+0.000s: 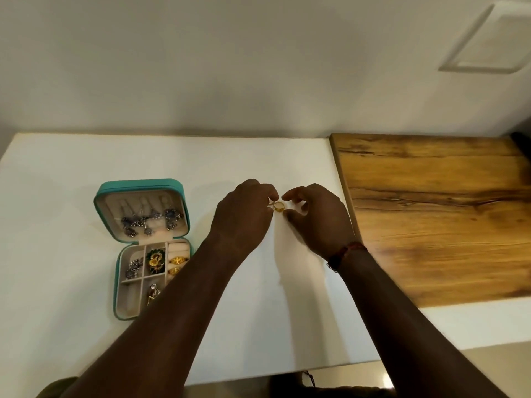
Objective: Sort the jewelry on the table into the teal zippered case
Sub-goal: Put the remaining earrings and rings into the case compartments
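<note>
The teal zippered case [116, 271] lies open on the white table [71, 168] at the left. Silver earrings [149, 221] hang in its lid. Its tray holds silver pieces [134, 268], a green and gold brooch [155, 261] and gold rings [177, 260]. My left forearm hides the tray's lower right corner. A gold ring [279, 206] sits between my two hands over the middle of the table. My left hand [244, 216] pinches it with its fingertips. My right hand [316, 216] is right beside the ring, fingers curled and apart, thumb and forefinger close to it.
A wooden board [436, 214] covers the table's right side, its left edge close to my right hand. A wall [230, 67] runs behind the table. A red thread bracelet [344, 252] is on my right wrist. The table's front edge is near my body.
</note>
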